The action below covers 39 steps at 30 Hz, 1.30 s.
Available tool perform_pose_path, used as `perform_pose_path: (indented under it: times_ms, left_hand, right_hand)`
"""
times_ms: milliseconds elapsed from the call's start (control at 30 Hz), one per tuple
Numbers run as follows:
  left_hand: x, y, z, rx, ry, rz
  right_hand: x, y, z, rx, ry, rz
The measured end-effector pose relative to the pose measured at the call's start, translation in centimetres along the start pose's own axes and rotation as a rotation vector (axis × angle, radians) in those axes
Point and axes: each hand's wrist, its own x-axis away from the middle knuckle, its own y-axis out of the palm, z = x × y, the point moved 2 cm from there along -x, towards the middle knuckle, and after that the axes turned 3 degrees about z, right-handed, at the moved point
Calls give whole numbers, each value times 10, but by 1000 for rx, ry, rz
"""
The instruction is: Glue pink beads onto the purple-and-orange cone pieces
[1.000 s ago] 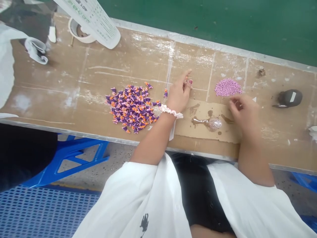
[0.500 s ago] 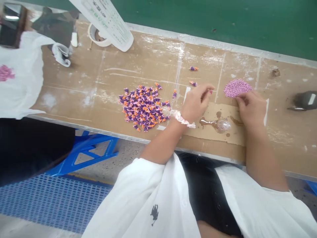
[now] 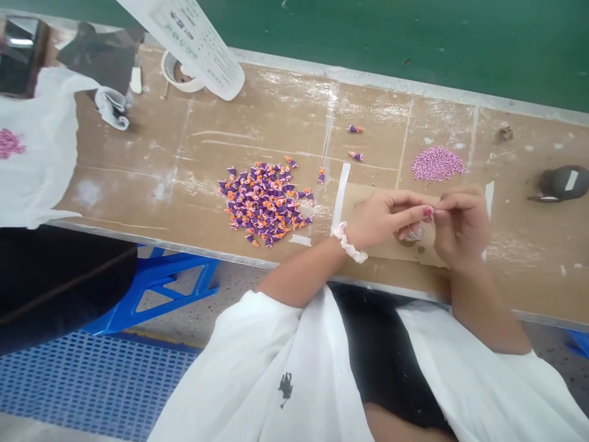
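Note:
My left hand (image 3: 384, 216), with a pink scrunchie at the wrist, is closed in a pinch, its fingertips against those of my right hand (image 3: 462, 227). The right fingers are pinched too. Anything between them is too small or hidden to make out. Below the fingertips a small clear dome-like piece (image 3: 413, 234) shows partly, on a cardboard sheet (image 3: 361, 195) with wet stains. Just beyond the right hand lies a heap of tiny pink bits (image 3: 438, 164). Left of my hands is a pile of small purple, orange and pink figures (image 3: 267, 202).
Three single figures, one of them here (image 3: 356, 129), lie apart from the pile. A white bottle (image 3: 197, 46) overlaps a tape roll (image 3: 177, 70) at the back. A dark rounded object (image 3: 564, 183) sits at right. White plastic (image 3: 41, 159) covers the left end.
My right hand has drawn back from the pink heap toward me. My left hand has moved right and down, and the fingertips of both hands now meet above the cardboard.

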Motion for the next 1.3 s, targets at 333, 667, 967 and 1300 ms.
perform_pose_path:
  times_ms: [333,667,967,1300]
  left_hand:
    - [1,1,3,83,-38,-71]
    - [3,3,1,-35,177,-4]
    - [5,-2,3,-479,471,84]
    - [4,-1,3,-477,422,11]
  right_hand:
    - [7,0,-10,82,-126,40]
    - [8,-1,-8,118,-93,82]
    - [6,-2,-4,123,-90,47]
    - [-3,-3,-11,-239,80,31]
